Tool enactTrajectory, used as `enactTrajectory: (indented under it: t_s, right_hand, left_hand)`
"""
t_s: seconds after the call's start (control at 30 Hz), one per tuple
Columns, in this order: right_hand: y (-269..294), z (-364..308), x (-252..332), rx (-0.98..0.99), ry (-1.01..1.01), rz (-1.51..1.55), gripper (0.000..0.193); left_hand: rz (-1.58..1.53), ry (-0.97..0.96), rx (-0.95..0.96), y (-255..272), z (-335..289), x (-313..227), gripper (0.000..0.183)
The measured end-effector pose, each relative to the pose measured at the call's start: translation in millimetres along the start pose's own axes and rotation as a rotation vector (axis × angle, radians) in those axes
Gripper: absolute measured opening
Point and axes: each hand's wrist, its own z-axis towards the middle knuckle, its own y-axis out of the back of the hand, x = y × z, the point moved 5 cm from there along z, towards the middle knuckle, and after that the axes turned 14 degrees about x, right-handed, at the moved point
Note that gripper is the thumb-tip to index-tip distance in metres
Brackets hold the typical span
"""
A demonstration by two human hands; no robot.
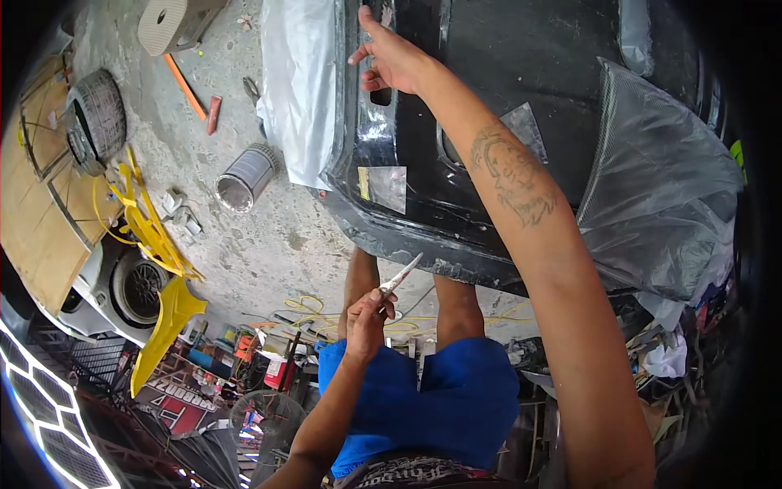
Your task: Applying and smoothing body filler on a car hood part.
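My left hand (pixel 366 319), low in front of my legs, is closed round a knife-like tool (pixel 399 278) with a narrow, pointed, white-smeared blade. Its tip points up and right, close to the near edge of a large black car body panel (pixel 505 57). My right arm reaches far across that panel. At its end my right hand (pixel 397 62) is empty, with the fingers apart, over the panel's left border; whether the fingertips touch it I cannot tell. Near the panel's lower left corner lies a small clear sheet (pixel 383 189), and another clear sheet (pixel 525 130) lies partly behind my right forearm.
White plastic film (pixel 300 90) hangs along the panel's left side; grey plastic (pixel 660 187) covers its right part. On the concrete floor are an open metal can (pixel 247 178), a tire (pixel 98 118), a stool (pixel 173 23) and yellow trim pieces (pixel 169 330). Cables (pixel 305 308) run behind my legs.
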Motion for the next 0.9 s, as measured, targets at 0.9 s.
enactTrajectory:
  t_s: [0.9]
  right_hand:
    - [79,-351,-112,-0.913,0.304,-0.055,0.034]
  left_hand:
    - [0.626,-0.373,0.339,-218,210,-9,0.037]
